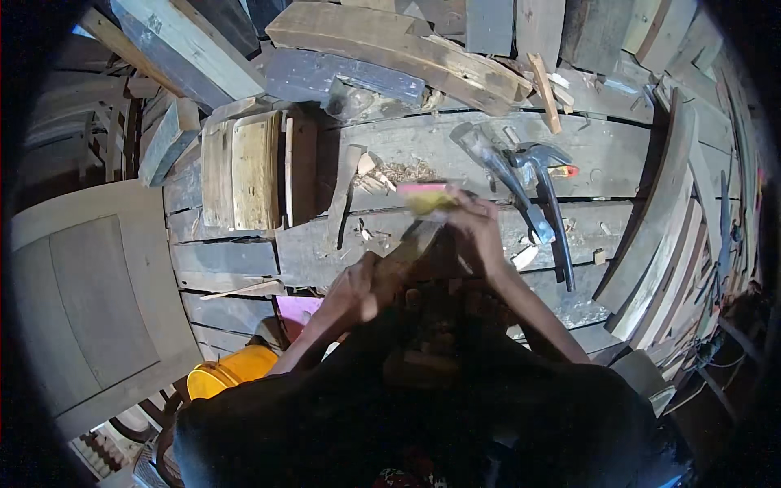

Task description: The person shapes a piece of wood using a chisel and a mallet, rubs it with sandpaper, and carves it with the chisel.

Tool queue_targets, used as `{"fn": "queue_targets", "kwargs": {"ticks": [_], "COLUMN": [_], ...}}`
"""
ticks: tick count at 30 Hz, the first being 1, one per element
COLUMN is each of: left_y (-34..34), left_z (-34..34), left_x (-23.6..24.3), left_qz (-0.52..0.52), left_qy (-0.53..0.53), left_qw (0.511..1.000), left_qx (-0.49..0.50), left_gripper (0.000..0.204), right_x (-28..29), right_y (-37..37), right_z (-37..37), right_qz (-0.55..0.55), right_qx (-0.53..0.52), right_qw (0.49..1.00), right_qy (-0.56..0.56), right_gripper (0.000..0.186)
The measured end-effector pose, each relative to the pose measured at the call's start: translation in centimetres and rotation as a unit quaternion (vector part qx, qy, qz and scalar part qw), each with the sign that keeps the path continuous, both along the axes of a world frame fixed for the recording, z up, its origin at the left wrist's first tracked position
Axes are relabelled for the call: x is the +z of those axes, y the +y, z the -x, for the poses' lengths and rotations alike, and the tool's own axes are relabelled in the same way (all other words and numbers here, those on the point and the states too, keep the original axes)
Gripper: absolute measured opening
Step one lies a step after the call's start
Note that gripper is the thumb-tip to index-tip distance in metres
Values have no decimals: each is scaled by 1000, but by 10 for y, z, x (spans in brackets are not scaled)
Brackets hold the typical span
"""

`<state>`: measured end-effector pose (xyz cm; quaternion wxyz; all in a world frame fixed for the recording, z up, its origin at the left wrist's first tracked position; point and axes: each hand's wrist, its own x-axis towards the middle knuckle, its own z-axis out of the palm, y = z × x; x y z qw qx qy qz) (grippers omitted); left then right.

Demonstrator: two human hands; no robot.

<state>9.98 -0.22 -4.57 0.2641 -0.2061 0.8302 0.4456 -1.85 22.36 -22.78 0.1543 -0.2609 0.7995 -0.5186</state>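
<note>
A wooden piece (404,259) lies slantwise over the bench's near edge, and my left hand (351,286) is closed round its near part. At its far end is my right hand (474,221), fingers curled on a pink-and-yellow thing (425,196) that motion smears; I cannot make out its kind. Wood shavings (407,172) and chips lie just beyond. A narrow strip of wood (345,191) rests left of them. Over to the right of my right hand lie a claw hammer (550,183) and a long dark tool with a metal end (504,175).
The plank bench (602,163) has dark gaps between boards. Stacked wood blocks (256,172) stand at left, thick beams (390,49) at the back. Curved boards (659,220) lean along the right. A yellow bucket (233,371) sits at lower left, near a wooden panel (102,301).
</note>
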Motion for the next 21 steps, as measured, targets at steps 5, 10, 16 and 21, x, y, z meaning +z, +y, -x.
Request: {"fn": "queue_targets", "kwargs": {"ticks": [5, 10, 16, 21], "left_y": [-3, 2, -10, -2], "left_z": [5, 23, 37, 37], "left_x": [3, 17, 44, 35], "left_qz": [64, 136, 81, 21], "left_qy": [-12, -52, 79, 170], "left_qw": [996, 988, 994, 985], "left_qx": [-67, -58, -2, 36], "left_gripper": [45, 48, 55, 53], "right_x": [51, 55, 162, 158], "right_y": [-17, -8, -21, 18], "right_z": [-37, 48, 52, 65], "right_qz": [37, -95, 185, 253], "right_qx": [88, -2, -135, -310], "right_qw": [991, 971, 973, 908], "right_qy": [90, 217, -42, -121], "right_gripper": [25, 13, 26, 35]}}
